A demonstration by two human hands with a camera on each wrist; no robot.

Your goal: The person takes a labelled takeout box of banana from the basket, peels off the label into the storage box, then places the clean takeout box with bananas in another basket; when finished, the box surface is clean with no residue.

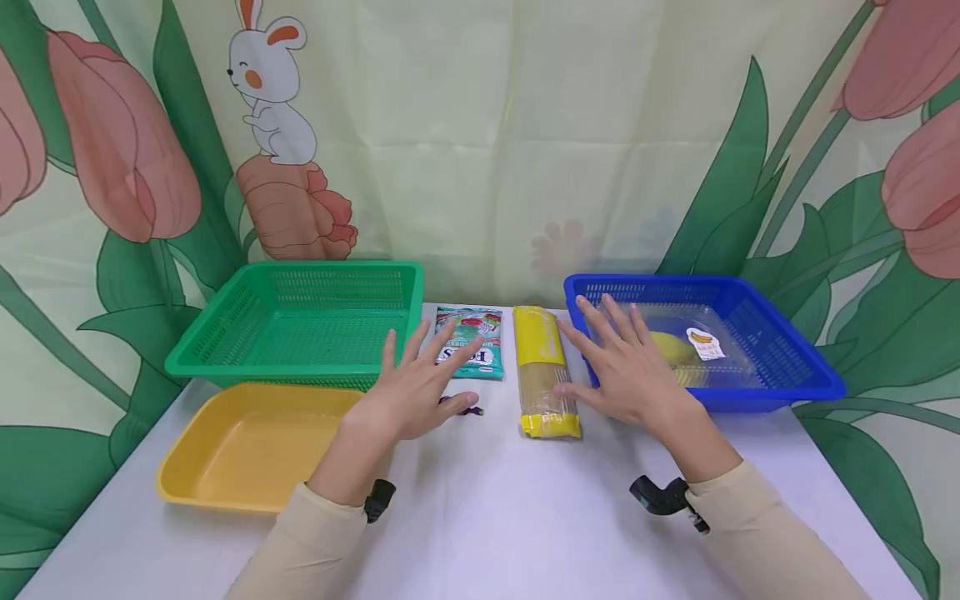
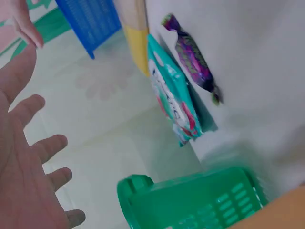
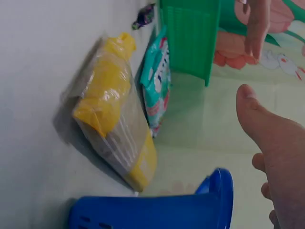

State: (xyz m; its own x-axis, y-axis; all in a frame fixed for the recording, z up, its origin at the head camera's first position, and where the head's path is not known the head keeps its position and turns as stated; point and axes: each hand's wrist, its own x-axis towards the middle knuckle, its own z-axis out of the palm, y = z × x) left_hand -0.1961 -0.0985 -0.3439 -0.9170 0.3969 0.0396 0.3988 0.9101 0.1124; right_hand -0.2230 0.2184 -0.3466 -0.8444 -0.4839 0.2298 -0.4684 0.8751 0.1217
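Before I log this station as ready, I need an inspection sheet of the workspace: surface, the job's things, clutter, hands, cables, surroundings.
Surface: white tabletop.
Job's things: teal printed sachet, long yellow-ended clear noodle packet and small purple wrapped candy lie between the baskets.
Clutter: green slotted plastic basket; shallow yellow plastic tray; blue slotted plastic basket holding a clear bag with a yellow fruit.
Hands: left hand and right hand spread open above the table, holding nothing.
Cables: nothing seen.
Surroundings: tulip and rabbit printed backdrop.
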